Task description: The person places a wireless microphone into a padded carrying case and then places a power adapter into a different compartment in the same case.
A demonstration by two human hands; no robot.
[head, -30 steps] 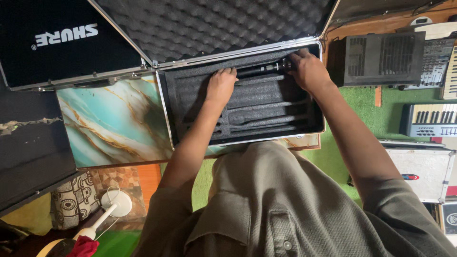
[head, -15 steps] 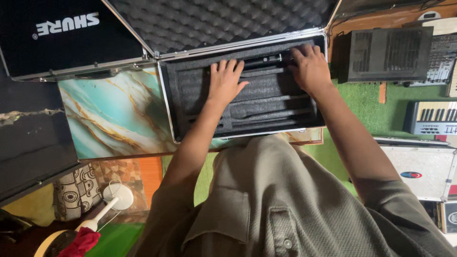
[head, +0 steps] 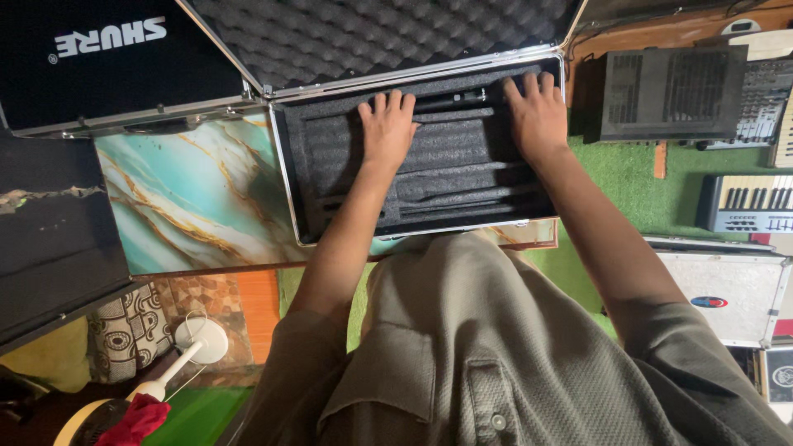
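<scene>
An open black case (head: 285, 177) with a grey foam insert lies on a marble-patterned table top (head: 190, 198). A black microphone (head: 458, 98) sits in the top slot of the foam. My left hand (head: 388, 128) lies flat on the foam just left of the microphone's middle, fingers apart. My right hand (head: 537, 116) rests flat at the case's upper right corner, covering the microphone's right end. Neither hand grips anything. The case lid (head: 372, 33), lined with egg-crate foam, stands open behind.
A second black case (head: 107, 58) lies at the upper left. To the right, on green matting (head: 636, 190), sit a black vented box (head: 669, 91), a mixer (head: 760, 99), a small keyboard (head: 747, 202) and a white flight case (head: 727, 293).
My right hand has let go of the microphone's end and spread flat over it. My left hand slid up the foam and flattened too.
</scene>
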